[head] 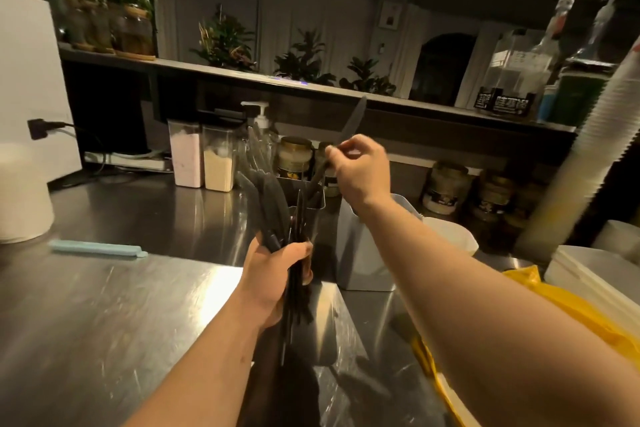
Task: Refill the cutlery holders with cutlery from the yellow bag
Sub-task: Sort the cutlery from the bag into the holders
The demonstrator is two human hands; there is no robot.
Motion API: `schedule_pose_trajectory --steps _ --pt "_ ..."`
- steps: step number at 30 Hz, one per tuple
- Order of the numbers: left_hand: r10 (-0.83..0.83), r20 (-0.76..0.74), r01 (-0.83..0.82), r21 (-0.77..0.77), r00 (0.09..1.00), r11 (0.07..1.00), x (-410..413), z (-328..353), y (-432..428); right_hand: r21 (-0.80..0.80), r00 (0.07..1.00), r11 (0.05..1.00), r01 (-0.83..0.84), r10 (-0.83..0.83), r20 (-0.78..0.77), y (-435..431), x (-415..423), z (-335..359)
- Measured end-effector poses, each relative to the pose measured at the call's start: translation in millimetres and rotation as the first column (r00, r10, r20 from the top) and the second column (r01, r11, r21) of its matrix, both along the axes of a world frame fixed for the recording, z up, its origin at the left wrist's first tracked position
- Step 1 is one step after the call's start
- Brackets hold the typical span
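Though shadowed, holder [318, 202] w/ blk cutlery [313, 185]

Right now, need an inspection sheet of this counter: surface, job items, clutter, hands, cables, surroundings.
Surface: steel counter, scuffed, reflective.
Job's things: bundle of black cutlery held upright; black knife tilted over the metal cutlery holder; grey holder beside it; yellow bag lower right.
Clutter: blue bag clip lying left; powder containers and jars at the back.
Hands: left hand grips the bundle; right hand pinches the knife.
Cables: black plug and cable beside the white appliance.
Surroundings: potted plants on a shelf; stacked cups on the right.
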State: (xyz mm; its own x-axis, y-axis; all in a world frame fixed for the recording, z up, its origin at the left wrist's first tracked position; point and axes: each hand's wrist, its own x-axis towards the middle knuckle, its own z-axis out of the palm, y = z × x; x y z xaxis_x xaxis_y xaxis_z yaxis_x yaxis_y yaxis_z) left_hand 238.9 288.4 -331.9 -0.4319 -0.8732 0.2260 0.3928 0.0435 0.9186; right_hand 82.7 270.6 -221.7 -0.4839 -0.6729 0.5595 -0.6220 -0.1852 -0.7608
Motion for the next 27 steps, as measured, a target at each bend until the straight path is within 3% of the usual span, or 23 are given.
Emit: schedule_pose_trajectory --steps 4,5,7,10,14,22,27 --pt "-0.046 -0.034 0.046 0.015 0.998 0.999 2 1 -2 0.441 0.967 0.885 0.151 -0.039 -0.253 -21 0 -18" --pt "-0.061 -0.034 0.061 0.006 0.998 0.998 3 1 -2 0.442 0.957 0.88 0.175 -0.046 -0.287 -18 1 -19" --pt "-0.065 -0.03 0.065 -0.005 0.997 0.998 4 2 -3 0.283 0.961 0.95 0.13 -0.051 -0.27 1 9 -19" --pt "-0.036 -0.061 0.038 0.03 0.997 0.999 1 2 -1 0.071 0.999 0.997 -0.034 0.035 -0.009 41 30 -33" --pt "-0.042 -0.067 0.042 0.001 0.997 0.999 -3 2 2 0.228 0.926 0.933 -0.279 0.198 0.322 53 44 -51" --pt "0.012 -0.065 -0.009 0.045 0.998 0.999 -6 2 1 0.341 0.898 0.853 -0.395 0.281 0.338 39 27 -26" --pt "0.017 -0.071 -0.01 0.104 0.997 0.994 -4 0 -2 0.282 0.878 0.861 -0.423 0.313 0.361 29 20 -18"
